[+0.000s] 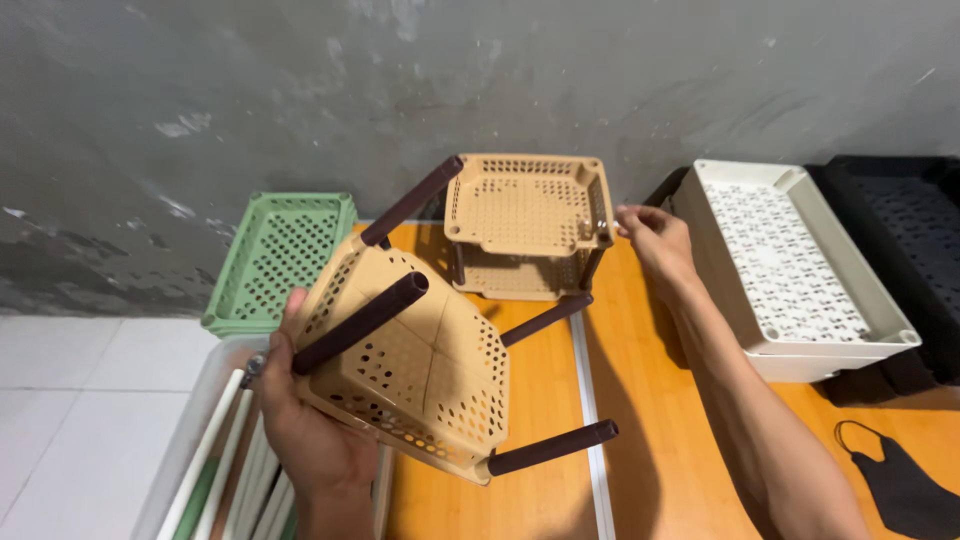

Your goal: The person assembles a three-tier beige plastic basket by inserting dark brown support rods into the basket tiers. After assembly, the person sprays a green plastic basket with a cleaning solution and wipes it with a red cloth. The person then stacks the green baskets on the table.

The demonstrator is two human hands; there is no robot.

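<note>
My left hand (300,420) grips a tan perforated plastic tray (420,360) by its edge and holds it tilted, bottom towards me. Several dark brown tube legs (358,323) stick out of its corners. My right hand (655,240) reaches out to the right corner of a second tan tray (525,200), fingertips touching its rim. That tray stands upright on dark legs over another tan tray (515,275) on the orange wooden table (650,400).
A green perforated tray (280,255) leans by the grey wall at left. White trays (790,270) are stacked at right, black trays (905,220) beyond them. A black face mask (905,485) lies at the lower right. A clear bin of white and green tubes (235,470) sits at lower left.
</note>
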